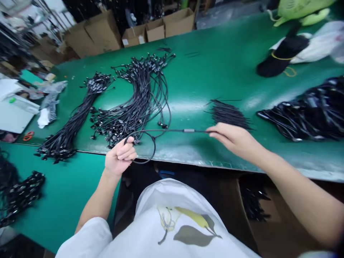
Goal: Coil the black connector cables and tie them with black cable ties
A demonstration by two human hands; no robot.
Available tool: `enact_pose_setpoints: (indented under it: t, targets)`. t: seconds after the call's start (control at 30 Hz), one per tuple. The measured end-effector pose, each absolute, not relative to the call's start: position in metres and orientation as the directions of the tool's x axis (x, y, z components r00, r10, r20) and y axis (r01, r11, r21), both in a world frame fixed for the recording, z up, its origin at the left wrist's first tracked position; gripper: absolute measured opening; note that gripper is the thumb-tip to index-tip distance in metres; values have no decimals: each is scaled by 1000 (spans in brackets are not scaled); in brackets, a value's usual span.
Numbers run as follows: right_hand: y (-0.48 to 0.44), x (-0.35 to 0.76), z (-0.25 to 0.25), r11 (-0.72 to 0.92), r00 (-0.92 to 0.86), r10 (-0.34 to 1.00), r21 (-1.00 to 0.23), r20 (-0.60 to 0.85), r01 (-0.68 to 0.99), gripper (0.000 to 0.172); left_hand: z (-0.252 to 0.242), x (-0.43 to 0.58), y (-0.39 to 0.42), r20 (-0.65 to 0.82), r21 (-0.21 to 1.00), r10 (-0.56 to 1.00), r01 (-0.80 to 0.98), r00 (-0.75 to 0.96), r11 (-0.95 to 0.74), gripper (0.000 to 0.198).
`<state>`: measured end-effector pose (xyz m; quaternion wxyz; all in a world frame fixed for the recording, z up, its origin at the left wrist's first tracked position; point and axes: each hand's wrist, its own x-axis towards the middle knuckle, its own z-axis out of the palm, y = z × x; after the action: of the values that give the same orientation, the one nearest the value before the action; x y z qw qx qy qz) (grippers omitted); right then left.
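Observation:
A black cable [172, 130] with a grey sleeve on it stretches between my two hands above the green table. My left hand [122, 154] is closed around the cable, part of which loops beside the fingers. On the other side my right hand [232, 138] pinches the cable's end between thumb and fingers. Just beyond the left hand lies a large pile of black cables [142, 86] with metal connectors. A bundle of thin black ties [228, 114] rests right behind my right hand.
Another cable bundle [83, 111] lies to the left, near orange-handled scissors [28, 135]. Glossy black packed items [309, 107] and a black pouch-like bundle [282, 53] are at the right. Cardboard boxes [158, 28] stand past the far table edge. An open box [264, 215] sits below.

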<state>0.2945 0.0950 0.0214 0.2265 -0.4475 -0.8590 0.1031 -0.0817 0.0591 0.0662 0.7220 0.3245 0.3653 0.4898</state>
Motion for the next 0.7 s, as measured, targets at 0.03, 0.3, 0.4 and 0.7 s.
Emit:
enact_pose_setpoints:
  t: [0.03,0.3,0.4,0.7]
  targets:
    - [87,289,16,609,-523,790,-324,318,724,28,67,-79,61,-202,827,962,-494,182,267,19]
    - [38,209,46,853,-780,514,-315,358,417,35,45,-11,50,-32,965,880,245,473,-96,27]
    - [54,207,51,744,-636,648,-528,419,410,31,41,-10,43,-72,954,817,279,573,-112,27]
    - [62,156,-5,-72,5,997,-961,-76,-267,39,28,15,44,-270,906,902,-229,338,357,47]
